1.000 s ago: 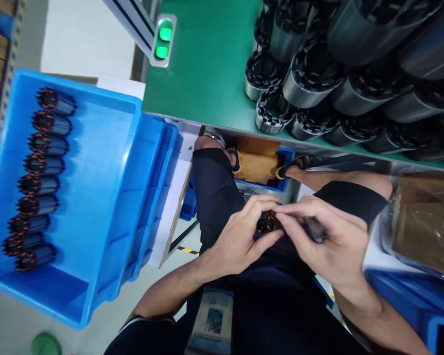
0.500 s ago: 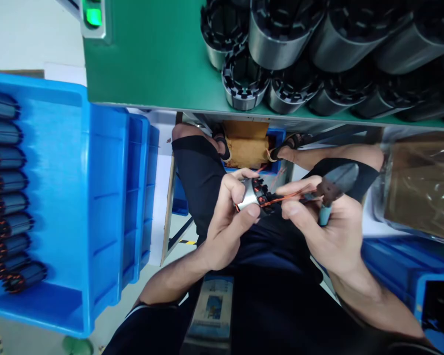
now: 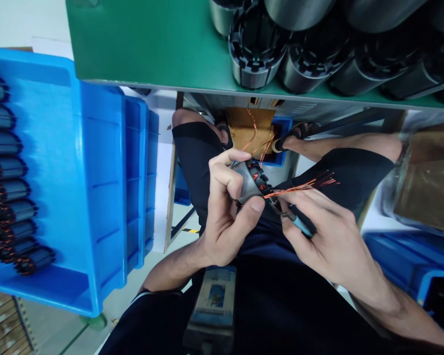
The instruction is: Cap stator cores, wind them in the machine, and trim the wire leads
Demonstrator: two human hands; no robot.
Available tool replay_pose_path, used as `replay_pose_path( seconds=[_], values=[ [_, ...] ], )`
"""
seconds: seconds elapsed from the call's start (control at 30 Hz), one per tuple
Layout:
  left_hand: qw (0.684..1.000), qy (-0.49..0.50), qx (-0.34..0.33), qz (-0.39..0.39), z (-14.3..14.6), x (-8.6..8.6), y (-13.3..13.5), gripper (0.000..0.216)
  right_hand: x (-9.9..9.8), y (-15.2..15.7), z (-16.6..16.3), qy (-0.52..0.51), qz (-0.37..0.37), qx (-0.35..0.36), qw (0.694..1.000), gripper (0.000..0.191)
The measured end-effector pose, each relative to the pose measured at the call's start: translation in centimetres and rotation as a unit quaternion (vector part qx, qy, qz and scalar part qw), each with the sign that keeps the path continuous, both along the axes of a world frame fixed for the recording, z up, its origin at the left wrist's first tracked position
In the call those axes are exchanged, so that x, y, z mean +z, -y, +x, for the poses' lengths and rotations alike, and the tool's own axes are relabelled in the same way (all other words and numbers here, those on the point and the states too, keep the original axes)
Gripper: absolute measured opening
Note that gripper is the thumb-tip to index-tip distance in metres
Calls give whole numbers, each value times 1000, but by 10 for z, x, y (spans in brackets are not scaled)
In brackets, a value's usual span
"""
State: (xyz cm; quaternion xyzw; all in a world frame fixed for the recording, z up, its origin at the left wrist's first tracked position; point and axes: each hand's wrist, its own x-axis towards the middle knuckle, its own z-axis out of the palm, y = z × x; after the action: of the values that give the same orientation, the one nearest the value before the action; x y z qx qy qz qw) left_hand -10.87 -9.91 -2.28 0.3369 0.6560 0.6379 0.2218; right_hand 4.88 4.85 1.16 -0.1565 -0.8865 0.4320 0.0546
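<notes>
My left hand (image 3: 227,207) is closed round a motor stator (image 3: 247,181), a silver metal ring with a black slotted end and copper windings. Orange copper wires (image 3: 296,188) stick out of it to the right in a frayed bundle, and more strands rise from its far side. In my right hand (image 3: 325,222) is a pair of wire cutters (image 3: 298,224) with a light-blue handle. Their dark jaws lie close to the stator's edge, just under the wire bundle; whether they touch the wire I cannot tell. Fingers partly hide the handles.
Several stators (image 3: 259,54) stand on the green bench (image 3: 144,44) ahead. At the left, a blue crate (image 3: 52,162) holds a column of wound stators (image 3: 13,167). Another blue crate (image 3: 395,256) and a plastic-wrapped box (image 3: 425,172) are at the right. A cardboard piece (image 3: 249,128) lies between the feet.
The cutters have turned from pointing up and away in my right hand to pointing at the stator. My right fingers no longer pinch the wire tips, which now fan out freely. The view has shifted.
</notes>
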Motion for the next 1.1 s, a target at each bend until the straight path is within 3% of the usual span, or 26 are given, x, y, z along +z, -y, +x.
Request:
replay_pose_path(
  seconds=[0.17,0.53,0.63,0.73,0.8,0.87,1.0,1.1],
  values=[
    [998,-57,-10,-21,-4,6,0,26,3,-1,0,-8,6,-3,1000,29],
    [998,-60,-20,-29,-4,8,0,25,7,1,-1,-18,-16,-19,1000,20],
    [996,-86,-15,-24,-5,10,0,27,5,1,0,-24,-22,-33,999,10],
    [994,-106,-13,-26,-7,4,1,23,-5,-2,-2,-25,-29,-30,999,12],
    [993,-117,-15,-30,-9,-11,0,20,-22,-8,-8,-20,-44,-30,998,18],
    [992,-121,-5,-37,-15,-38,-6,19,-50,-17,-19,8,-89,-43,995,32],
    [990,-81,48,-110,-34,-122,-36,30,-134,-38,-53,86,-188,-60,977,72],
    [974,-19,77,-214,-51,-179,-61,37,-197,-51,-77,130,-238,-57,961,85]
  ],
)
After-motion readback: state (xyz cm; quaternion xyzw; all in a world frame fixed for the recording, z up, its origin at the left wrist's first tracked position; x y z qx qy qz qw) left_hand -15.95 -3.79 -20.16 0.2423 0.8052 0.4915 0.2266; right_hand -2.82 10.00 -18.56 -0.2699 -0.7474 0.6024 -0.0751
